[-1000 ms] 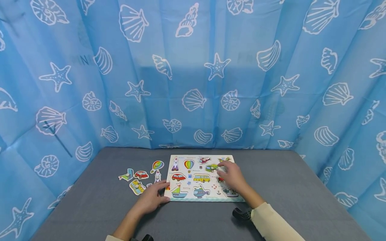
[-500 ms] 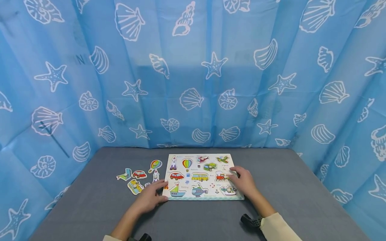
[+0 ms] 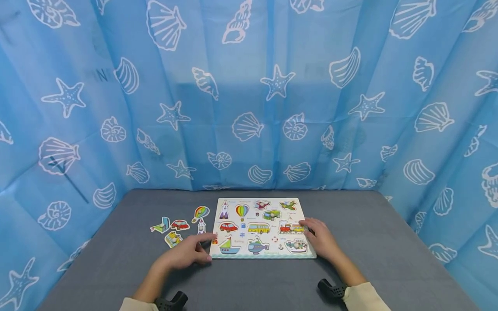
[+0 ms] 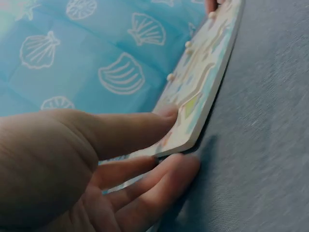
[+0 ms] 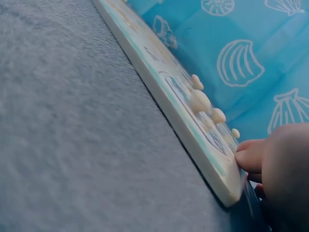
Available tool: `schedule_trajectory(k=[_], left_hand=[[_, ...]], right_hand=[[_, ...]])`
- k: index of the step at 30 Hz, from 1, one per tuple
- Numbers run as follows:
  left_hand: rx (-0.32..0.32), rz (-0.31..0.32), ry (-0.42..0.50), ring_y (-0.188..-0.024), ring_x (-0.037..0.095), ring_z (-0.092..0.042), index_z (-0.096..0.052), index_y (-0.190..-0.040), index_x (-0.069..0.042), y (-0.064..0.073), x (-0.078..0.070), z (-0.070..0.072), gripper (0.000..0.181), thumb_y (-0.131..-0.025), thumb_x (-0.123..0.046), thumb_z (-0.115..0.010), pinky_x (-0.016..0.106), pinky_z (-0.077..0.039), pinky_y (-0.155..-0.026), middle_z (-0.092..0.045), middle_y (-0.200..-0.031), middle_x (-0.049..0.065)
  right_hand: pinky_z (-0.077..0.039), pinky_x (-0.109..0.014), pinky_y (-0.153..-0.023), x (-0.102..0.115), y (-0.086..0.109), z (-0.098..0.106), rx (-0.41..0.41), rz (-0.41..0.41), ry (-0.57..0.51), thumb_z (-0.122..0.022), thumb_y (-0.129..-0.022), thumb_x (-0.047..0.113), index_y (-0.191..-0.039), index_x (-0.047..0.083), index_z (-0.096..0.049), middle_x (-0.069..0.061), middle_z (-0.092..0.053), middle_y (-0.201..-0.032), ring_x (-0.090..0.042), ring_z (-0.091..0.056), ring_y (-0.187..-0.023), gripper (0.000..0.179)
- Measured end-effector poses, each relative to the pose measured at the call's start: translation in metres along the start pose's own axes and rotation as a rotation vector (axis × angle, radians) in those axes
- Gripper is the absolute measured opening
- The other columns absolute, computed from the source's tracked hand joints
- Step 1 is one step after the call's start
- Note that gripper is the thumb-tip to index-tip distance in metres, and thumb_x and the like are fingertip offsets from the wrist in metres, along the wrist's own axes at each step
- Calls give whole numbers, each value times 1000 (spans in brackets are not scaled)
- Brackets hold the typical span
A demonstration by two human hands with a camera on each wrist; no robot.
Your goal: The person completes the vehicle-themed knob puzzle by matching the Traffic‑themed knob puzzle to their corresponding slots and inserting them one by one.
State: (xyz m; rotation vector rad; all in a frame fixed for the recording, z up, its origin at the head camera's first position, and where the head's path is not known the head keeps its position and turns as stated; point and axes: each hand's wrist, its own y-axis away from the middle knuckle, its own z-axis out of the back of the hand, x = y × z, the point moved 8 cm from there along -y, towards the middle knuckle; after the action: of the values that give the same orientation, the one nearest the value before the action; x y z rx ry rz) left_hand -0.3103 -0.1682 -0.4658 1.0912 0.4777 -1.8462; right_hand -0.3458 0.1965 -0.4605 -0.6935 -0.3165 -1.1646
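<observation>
A white wooden peg puzzle board with vehicle pictures lies flat on the table. My left hand is at its near left corner; in the left wrist view one digit rests over the top face and other fingers lie at the edge below. Along the right side, my right hand holds the edge, fingertips by the train piece. The right wrist view shows wooden knobs standing up from the board close to that hand. A ship piece sits at the near right corner.
Left of the board lie several loose puzzle pieces: a balloon, a rocket, a red car, a sailboat and a yellow bus partly behind my left hand. A blue seashell curtain hangs behind the grey table.
My right hand has moved from over the board's upper right, past the train piece, to the right edge. The left hand has shifted slightly left and lower at its corner.
</observation>
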Motion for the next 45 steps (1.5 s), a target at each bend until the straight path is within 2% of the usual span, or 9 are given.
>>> schedule_trajectory(k=[3, 7, 11, 16, 23, 26, 32, 35, 45], left_hand=[[20, 6, 50, -74, 18, -62, -46, -141, 2, 0, -3, 7, 60, -88, -9, -71, 33, -51, -62, -66, -101, 18], [18, -8, 135, -83, 23, -64, -47, -137, 8, -6, -5, 17, 53, -89, -3, -67, 38, -55, -67, -57, -123, 24], [-37, -22, 42, -73, 24, -61, -56, -127, 6, -16, -4, 31, 39, -91, -5, -66, 37, -53, -59, -63, -98, 14], [-198, 0, -92, -68, 20, -55, -66, -112, 0, -30, 5, 54, 22, -93, -10, -64, 35, -47, -56, -61, -83, 5], [-553, 54, -212, -73, 17, -55, -70, -100, -4, -38, 21, 89, 10, -93, -10, -65, 33, -45, -63, -63, -83, 2], [-620, 82, -240, -74, 18, -57, -70, -99, -5, -40, 26, 96, 9, -93, -11, -66, 34, -46, -62, -64, -85, 3], [-611, 147, -308, -79, 20, -58, -70, -101, -7, -54, 34, 99, 11, -93, -13, -66, 36, -48, -64, -63, -93, 5], [-602, 178, -356, -85, 23, -60, -71, -102, -7, -60, 37, 100, 13, -91, -11, -68, 41, -48, -71, -64, -97, 7], [-516, 222, -454, -100, 32, -58, -71, -106, -3, -71, 44, 98, 17, -92, -11, -66, 50, -45, -85, -62, -105, 13]], right_hand=[[-29, -64, -100, -2, 1, 1, 11, -1, 1, -59, -92, -3, -123, -3, -63, -29, -51, -133, -51, -39, -127, 31], [-29, -63, -100, -4, 1, 0, 30, -19, 4, -58, -93, -1, -124, -3, -62, -28, -50, -135, -50, -38, -129, 32], [-28, -63, -101, -6, 0, -1, 36, -32, 5, -57, -93, 0, -125, -3, -62, -28, -50, -136, -49, -37, -129, 32], [-28, -63, -101, -5, -1, -2, 35, -35, 4, -58, -93, 0, -126, -2, -62, -28, -50, -136, -48, -37, -130, 33], [-30, -63, -100, -1, 0, -3, 34, -38, 16, -59, -93, 1, -124, -2, -63, -28, -50, -135, -49, -39, -128, 32], [-30, -62, -100, -1, 0, -3, 43, -43, 22, -58, -94, 1, -125, -2, -62, -27, -50, -136, -48, -38, -129, 32], [-30, -62, -100, -2, -1, -2, 37, -45, 19, -58, -93, 1, -125, -2, -63, -27, -50, -135, -48, -38, -129, 32], [-29, -62, -101, -5, -2, -3, 47, -54, 18, -58, -94, 2, -125, -1, -62, -27, -50, -136, -48, -38, -129, 32], [-28, -61, -102, -7, -1, -3, 52, -68, 13, -57, -94, 3, -127, -1, -61, -27, -49, -138, -47, -37, -131, 33]])
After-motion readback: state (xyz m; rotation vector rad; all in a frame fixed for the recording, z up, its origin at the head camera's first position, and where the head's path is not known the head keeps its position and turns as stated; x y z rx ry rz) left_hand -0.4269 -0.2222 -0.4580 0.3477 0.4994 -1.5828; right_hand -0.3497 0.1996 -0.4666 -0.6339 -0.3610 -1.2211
